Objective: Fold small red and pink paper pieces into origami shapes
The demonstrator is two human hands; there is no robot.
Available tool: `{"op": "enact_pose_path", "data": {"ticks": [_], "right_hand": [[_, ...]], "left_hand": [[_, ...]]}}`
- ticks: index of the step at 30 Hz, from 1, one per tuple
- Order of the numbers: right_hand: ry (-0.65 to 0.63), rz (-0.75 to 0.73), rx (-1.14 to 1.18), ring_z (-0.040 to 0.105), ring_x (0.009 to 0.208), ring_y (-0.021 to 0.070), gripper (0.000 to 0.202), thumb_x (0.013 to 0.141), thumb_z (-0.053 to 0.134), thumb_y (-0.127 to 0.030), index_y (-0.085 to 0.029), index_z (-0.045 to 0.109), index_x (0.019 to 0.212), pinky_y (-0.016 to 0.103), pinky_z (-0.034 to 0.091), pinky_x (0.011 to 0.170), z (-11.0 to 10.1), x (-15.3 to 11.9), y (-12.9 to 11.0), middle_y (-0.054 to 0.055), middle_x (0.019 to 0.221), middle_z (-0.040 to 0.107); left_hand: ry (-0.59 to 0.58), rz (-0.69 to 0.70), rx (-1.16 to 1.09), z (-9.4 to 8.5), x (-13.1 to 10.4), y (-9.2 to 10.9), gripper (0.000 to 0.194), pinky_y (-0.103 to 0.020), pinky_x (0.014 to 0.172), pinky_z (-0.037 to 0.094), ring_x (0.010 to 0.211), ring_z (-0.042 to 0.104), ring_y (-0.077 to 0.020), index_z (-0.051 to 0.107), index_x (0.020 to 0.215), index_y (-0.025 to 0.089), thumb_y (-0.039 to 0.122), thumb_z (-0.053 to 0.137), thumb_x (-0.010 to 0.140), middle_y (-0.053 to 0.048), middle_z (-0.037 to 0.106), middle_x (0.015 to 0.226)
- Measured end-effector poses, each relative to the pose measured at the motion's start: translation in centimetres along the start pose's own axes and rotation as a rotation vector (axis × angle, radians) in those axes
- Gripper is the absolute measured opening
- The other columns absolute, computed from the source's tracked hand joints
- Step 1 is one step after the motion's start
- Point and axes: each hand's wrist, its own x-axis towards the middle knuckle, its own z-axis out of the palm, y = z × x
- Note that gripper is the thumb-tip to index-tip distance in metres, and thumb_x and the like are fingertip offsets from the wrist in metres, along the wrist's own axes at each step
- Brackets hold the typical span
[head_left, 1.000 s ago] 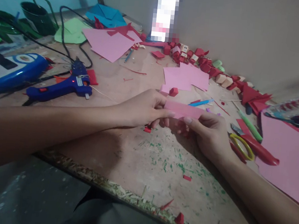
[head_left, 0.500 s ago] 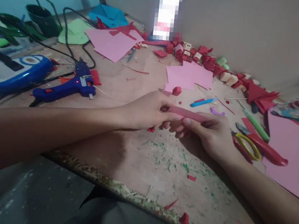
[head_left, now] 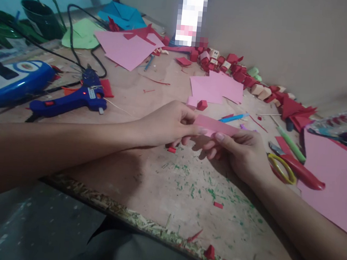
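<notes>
A narrow strip of pink paper [head_left: 215, 126] is stretched between my two hands above the middle of the table. My left hand [head_left: 174, 124] pinches its left end between thumb and fingers. At the other end, my right hand [head_left: 242, 147] grips it, thumb on the near face and fingers curled underneath. Just beyond the strip lie a blue pen-like tool [head_left: 234, 117] and a small red paper cube [head_left: 202, 105]. Yellow-and-red handled scissors [head_left: 283, 169] rest to the right of my right hand, beside a red-handled cutter [head_left: 306, 171].
A blue glue gun [head_left: 68, 101] with a lit red light lies left, its black cord looping behind. Pink paper sheets [head_left: 129, 50] and several small red and cream paper cubes [head_left: 240, 77] line the back. A large pink sheet [head_left: 334, 182] covers the right. The table's rough edge [head_left: 122, 213] runs in front.
The pink strip has tilted so that more of its face shows, and its fold looks opened out. Both hands still hold it. The whole view has shifted slightly.
</notes>
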Motion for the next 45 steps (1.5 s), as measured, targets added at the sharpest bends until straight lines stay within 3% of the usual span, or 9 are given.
{"op": "enact_pose_path", "data": {"ticks": [4,10,13,17,21,26,33,38,45], "right_hand": [[0.030,-0.005,0.070,0.069,0.053,0.0118,0.020,0.093,0.075,-0.032,-0.018,0.084,0.083,0.020,0.048,0.048,-0.15,0.20,0.24,0.007,0.072,0.079],[0.040,-0.003,0.095,0.068,0.052,0.0127,0.018,0.092,0.075,-0.032,-0.017,0.084,0.086,0.020,0.047,0.045,-0.26,0.29,0.30,0.007,0.070,0.079],[0.024,-0.006,0.075,0.068,0.052,0.0131,0.021,0.094,0.073,-0.033,-0.016,0.084,0.086,0.021,0.046,0.046,-0.41,0.18,0.31,0.007,0.066,0.077],[-0.037,-0.012,0.081,0.071,0.057,0.0157,0.024,0.095,0.071,-0.036,-0.016,0.084,0.091,0.024,0.051,0.052,-0.38,0.01,0.35,0.008,0.072,0.078],[-0.009,-0.031,0.130,0.072,0.064,0.0164,0.021,0.094,0.072,-0.034,-0.019,0.082,0.106,0.027,0.056,0.061,0.02,-0.08,0.33,0.007,0.079,0.079],[0.034,-0.071,0.126,0.071,0.058,0.0154,0.018,0.092,0.075,-0.027,-0.020,0.082,0.108,0.026,0.057,0.059,0.18,-0.01,0.38,0.003,0.069,0.076],[0.080,-0.057,0.035,0.072,0.060,0.0176,0.021,0.090,0.077,-0.030,-0.024,0.082,0.110,0.030,0.059,0.060,0.35,-0.42,0.34,0.003,0.070,0.077],[0.144,-0.091,-0.079,0.067,0.053,0.0147,0.021,0.090,0.077,-0.035,-0.026,0.082,0.108,0.026,0.055,0.053,0.49,-0.39,0.27,0.001,0.067,0.076],[0.085,-0.095,-0.048,0.066,0.056,0.0135,0.018,0.094,0.073,-0.037,-0.025,0.084,0.101,0.024,0.052,0.054,0.27,-0.21,0.16,0.001,0.068,0.075]], "left_hand": [[0.074,0.039,0.058,-0.10,-0.11,0.25,0.036,-0.015,0.040,0.037,0.038,0.048,-0.0029,0.058,0.061,0.014,0.027,0.068,0.094,0.003,0.059,0.051],[0.048,0.027,0.030,-0.14,-0.06,0.19,0.035,-0.015,0.039,0.039,0.038,0.048,-0.0035,0.058,0.062,0.014,0.025,0.066,0.094,0.002,0.060,0.052],[0.038,0.027,-0.039,-0.04,0.05,0.03,0.029,-0.016,0.041,0.043,0.043,0.054,-0.0054,0.063,0.070,0.013,0.023,0.062,0.096,0.000,0.065,0.059],[0.124,0.033,-0.150,0.18,0.06,-0.05,0.011,-0.016,0.050,0.051,0.054,0.062,-0.0078,0.072,0.090,0.012,0.013,0.062,0.094,-0.001,0.067,0.063],[0.116,0.037,-0.157,0.30,-0.02,-0.05,0.013,-0.017,0.054,0.053,0.056,0.062,-0.0080,0.076,0.097,0.011,0.011,0.065,0.092,-0.002,0.069,0.067],[0.121,0.033,-0.132,0.21,-0.06,0.06,0.021,-0.018,0.049,0.052,0.053,0.063,-0.0098,0.076,0.109,0.011,0.011,0.065,0.091,-0.002,0.069,0.064],[0.105,0.061,-0.142,0.19,-0.25,0.35,0.021,-0.016,0.049,0.050,0.052,0.063,-0.0088,0.075,0.089,0.013,0.027,0.062,0.097,-0.001,0.066,0.061],[0.114,0.048,-0.151,0.21,-0.15,0.01,0.014,-0.017,0.052,0.052,0.059,0.065,-0.0087,0.076,0.097,0.013,0.021,0.066,0.092,-0.005,0.073,0.080],[0.155,0.092,-0.060,0.48,-0.28,0.18,0.015,-0.016,0.053,0.050,0.063,0.064,-0.0084,0.076,0.101,0.012,0.017,0.065,0.092,-0.004,0.073,0.084]]}}
